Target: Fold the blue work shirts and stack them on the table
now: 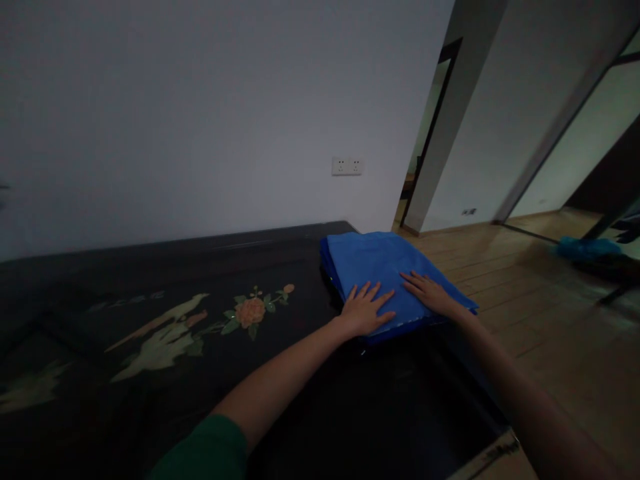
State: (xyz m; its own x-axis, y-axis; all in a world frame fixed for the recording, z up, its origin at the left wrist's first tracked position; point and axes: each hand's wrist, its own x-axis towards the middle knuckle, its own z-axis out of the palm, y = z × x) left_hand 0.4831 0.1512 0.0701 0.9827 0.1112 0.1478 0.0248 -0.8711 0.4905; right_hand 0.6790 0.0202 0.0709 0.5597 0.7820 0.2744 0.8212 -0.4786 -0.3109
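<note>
A folded blue cloth (380,257) lies in a flat, layered stack at the right end of a glossy black table (300,400). My left hand (366,310) rests palm down on its near left part, fingers spread. Flat on the right part of the same cloth is my right hand (427,293), its fingers stretched out towards the left. Neither hand grips the fabric. The cloth's right corner reaches out over the table's edge. Whether anything lies between the layers is hidden.
A painted flower (250,311) and bird decorate the tabletop on the left. Behind stands a pale wall with a socket plate (347,166). Wooden floor (500,267) runs along the right, where a blue plastic bag (587,248) lies. A doorway opens behind.
</note>
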